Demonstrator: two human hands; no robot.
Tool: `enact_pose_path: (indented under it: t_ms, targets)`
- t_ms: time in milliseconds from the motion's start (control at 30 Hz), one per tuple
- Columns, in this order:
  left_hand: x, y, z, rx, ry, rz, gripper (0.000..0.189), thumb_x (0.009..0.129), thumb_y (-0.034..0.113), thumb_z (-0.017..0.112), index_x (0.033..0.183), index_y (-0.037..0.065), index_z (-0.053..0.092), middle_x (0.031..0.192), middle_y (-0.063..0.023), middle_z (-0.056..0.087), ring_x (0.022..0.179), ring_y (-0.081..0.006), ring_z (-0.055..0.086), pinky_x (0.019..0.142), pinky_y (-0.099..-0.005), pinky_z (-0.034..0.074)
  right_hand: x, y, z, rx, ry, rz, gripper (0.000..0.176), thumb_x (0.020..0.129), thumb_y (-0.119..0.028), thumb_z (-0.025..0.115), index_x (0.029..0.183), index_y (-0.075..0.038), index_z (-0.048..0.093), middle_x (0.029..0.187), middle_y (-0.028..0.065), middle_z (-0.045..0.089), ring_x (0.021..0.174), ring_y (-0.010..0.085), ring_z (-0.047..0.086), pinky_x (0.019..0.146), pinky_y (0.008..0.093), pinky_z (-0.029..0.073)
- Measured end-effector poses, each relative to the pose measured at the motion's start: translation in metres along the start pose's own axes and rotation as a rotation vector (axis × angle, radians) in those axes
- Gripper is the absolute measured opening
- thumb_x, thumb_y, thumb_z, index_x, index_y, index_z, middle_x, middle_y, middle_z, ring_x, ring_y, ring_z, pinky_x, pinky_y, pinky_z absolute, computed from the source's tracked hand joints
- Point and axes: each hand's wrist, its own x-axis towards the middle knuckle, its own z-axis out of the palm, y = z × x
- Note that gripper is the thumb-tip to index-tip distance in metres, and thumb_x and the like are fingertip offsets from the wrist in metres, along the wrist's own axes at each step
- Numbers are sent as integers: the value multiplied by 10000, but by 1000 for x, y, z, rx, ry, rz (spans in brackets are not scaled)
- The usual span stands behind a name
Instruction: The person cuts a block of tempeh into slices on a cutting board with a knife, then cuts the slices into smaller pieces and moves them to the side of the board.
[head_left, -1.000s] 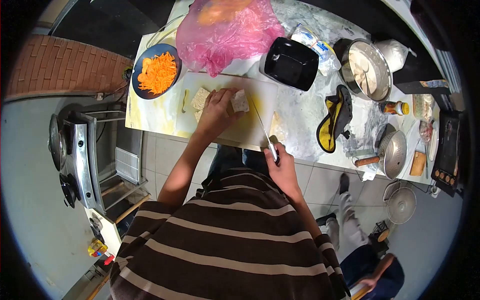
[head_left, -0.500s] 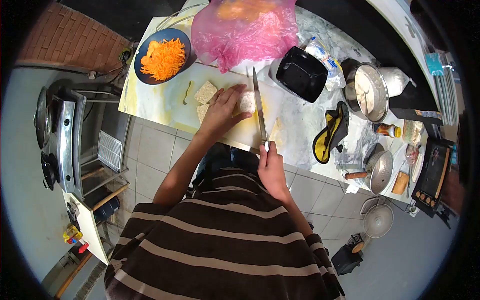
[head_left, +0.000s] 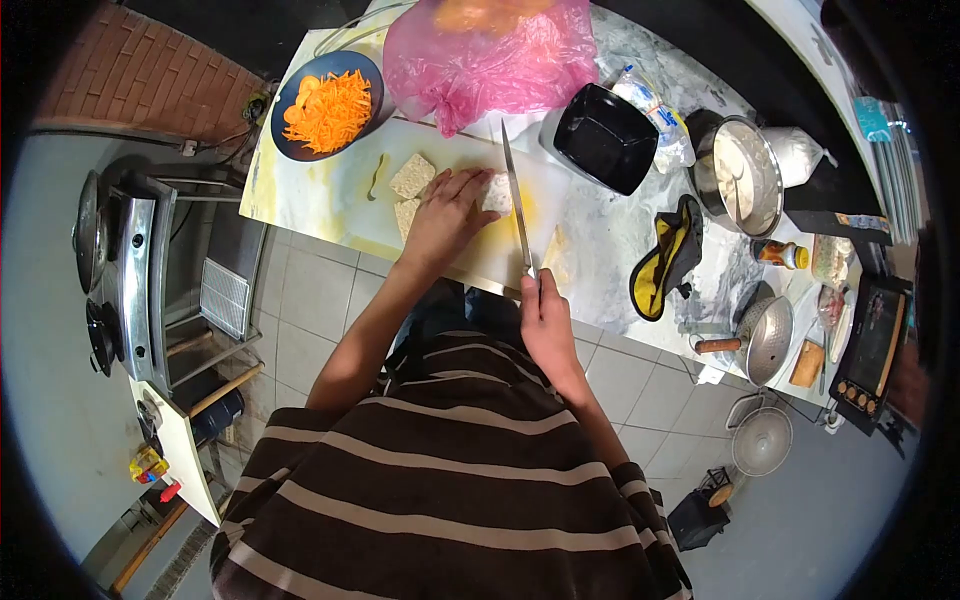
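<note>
Clock: centred on the cutting board [head_left: 460,152], 12 pointing away from the person.
Left hand: [head_left: 450,212] palm down over the board's middle, fingertips touching the pale block [head_left: 497,192], seemingly to steady it. Whether they grip it or only press, I cannot tell.
Right hand: [head_left: 547,322] at 5 o'clock, wrapped round the handle of the knife [head_left: 517,200], thumb and forefinger forward, probably for control.
Blade: on the block's right, tip towards 12, which keeps the edge on the side away from the left palm.
Pale block: between left hand and blade, within reach of both.
Other pieces: two crumbly slabs [head_left: 412,177] at 9 to 10 o'clock, beside the left hand, apparently set aside from the blade.
Dark blue bowl: [head_left: 367,72] at 10 o'clock, containing the orange shreds [head_left: 335,115].
Pink bag: [head_left: 480,70] at 12 o'clock, beyond the board.
Black bowl: [head_left: 605,140] at 2 o'clock on the counter [head_left: 600,228], near the board.
Packet: [head_left: 655,112] at 2 o'clock; blue print, brand unreadable.
Jar: [head_left: 780,254] at 3 o'clock, yellow lid; label too small to read.
</note>
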Motion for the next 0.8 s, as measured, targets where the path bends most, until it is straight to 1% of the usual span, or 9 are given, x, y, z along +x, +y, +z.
enact_pose_path:
  t_ms: [33, 100, 133, 200, 333, 400, 533, 600, 800]
  targets:
    - [0, 2, 0, 12, 2, -4, 575, 822, 292, 758, 1328, 79, 588, 1278, -125, 622, 1186, -334, 583, 1113, -459, 404, 1, 5, 2, 4, 2, -4, 275, 1067, -221, 458, 1004, 43, 498, 568, 215, 535, 485, 368, 537, 480, 431, 386]
    - [0, 3, 1, 24, -2, -5, 573, 822, 288, 758, 1325, 70, 590, 1278, -127, 622, 1187, -332, 583, 1115, -458, 403, 1, 13, 7, -47, 42, -89, 294, 1080, -224, 419, 1022, 54, 498, 596, 246, 552, 529, 426, 557, 498, 462, 395]
    - [-1, 1, 2, 20, -4, -7, 573, 820, 282, 760, 1323, 64, 590, 1277, -130, 622, 1188, -334, 582, 1115, -459, 402, 0, 13, 6, -43, 45, -85, 294, 1080, -224, 419, 1022, 54, 498, 596, 246, 552, 529, 426, 557, 498, 462, 395]
    - [0, 2, 1, 21, -7, -5, 574, 819, 277, 763, 1321, 58, 591, 1276, -132, 622, 1189, -337, 581, 1115, -460, 402, 1, 11, 5, -89, -23, -2, 258, 1068, -200, 417, 1070, 54, 469, 798, 368, 613, 785, 575, 589, 638, 572, 453]
    - [0, 6, -2, 14, -19, -18, 582, 821, 277, 767, 1329, 58, 587, 1298, -132, 616, 1199, -347, 575, 1116, -467, 399, 1, 8, 8, -98, -1, 29, 235, 1059, -180, 433, 1063, 53, 468, 807, 373, 614, 810, 575, 592, 649, 588, 454]
    - [0, 6, -1, 16, -19, -16, 585, 822, 279, 768, 1333, 59, 585, 1306, -132, 614, 1201, -353, 573, 1116, -469, 399, 1, 6, 7, -56, 7, -5, 213, 1048, -159, 451, 1049, 53, 470, 820, 381, 613, 817, 575, 592, 647, 594, 455]
    - [0, 7, -2, 14, -26, -38, 586, 828, 283, 768, 1341, 69, 583, 1318, -133, 611, 1210, -365, 567, 1119, -471, 398, 0, 10, 8, -48, 4, -2, 193, 1038, -133, 464, 1034, 59, 472, 822, 384, 612, 812, 575, 591, 644, 590, 456]
    - [0, 7, -1, 11, -27, -40, 588, 827, 283, 770, 1343, 72, 582, 1320, -133, 610, 1214, -369, 565, 1121, -470, 397, 0, 17, 12, -88, 90, -149, 212, 1054, -143, 452, 1051, 65, 493, 686, 325, 595, 705, 527, 609, 539, 508, 433]
    - [0, 6, -1, -5, -38, -50, 596, 821, 289, 776, 1342, 71, 586, 1321, -138, 612, 1227, -355, 562, 1130, -458, 388, -3, 12, 9, -84, 29, -75, 217, 1051, -144, 457, 1060, 70, 489, 699, 337, 598, 729, 533, 612, 549, 523, 436]
